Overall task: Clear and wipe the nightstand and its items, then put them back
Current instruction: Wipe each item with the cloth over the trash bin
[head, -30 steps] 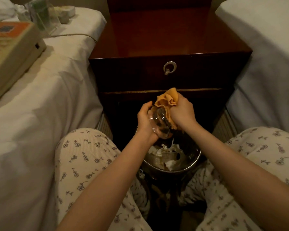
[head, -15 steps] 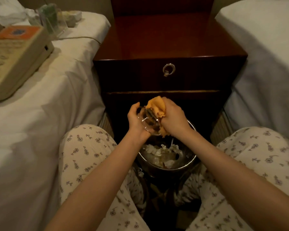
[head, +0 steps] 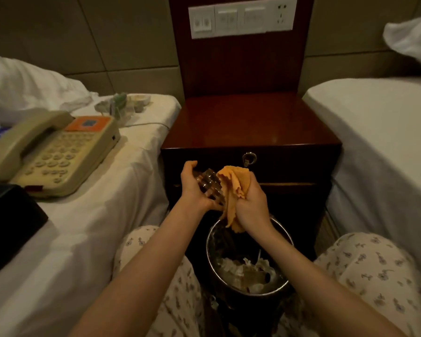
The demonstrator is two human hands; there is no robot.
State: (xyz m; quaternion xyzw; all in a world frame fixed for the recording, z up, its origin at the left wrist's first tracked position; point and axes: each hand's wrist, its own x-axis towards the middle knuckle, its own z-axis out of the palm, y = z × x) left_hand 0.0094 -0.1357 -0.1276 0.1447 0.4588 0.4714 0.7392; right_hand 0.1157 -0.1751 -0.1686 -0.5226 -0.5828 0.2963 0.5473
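Note:
My left hand [head: 192, 188] grips a clear faceted glass piece [head: 209, 184] in front of the dark wooden nightstand [head: 248, 122]. An orange cloth [head: 233, 190] is bunched in my right hand [head: 252, 203] and lies against the glass, its tail hanging down. Both hands are above the metal waste bin [head: 250, 259]. The nightstand's top is bare. A beige telephone [head: 51, 152] lies on the left bed, and a few small items [head: 122, 104] sit further back near the pillow.
White beds flank the nightstand, left bed [head: 83, 215] and right bed [head: 379, 147]. A black box [head: 7, 220] lies at the left edge. A switch panel [head: 241, 19] is on the headboard. The bin holds crumpled paper. My knees frame the bin.
The view has tilted up, showing the headboard and switch panel. My hands have turned the glass piece; the cloth has come off its inside and now drapes beside it.

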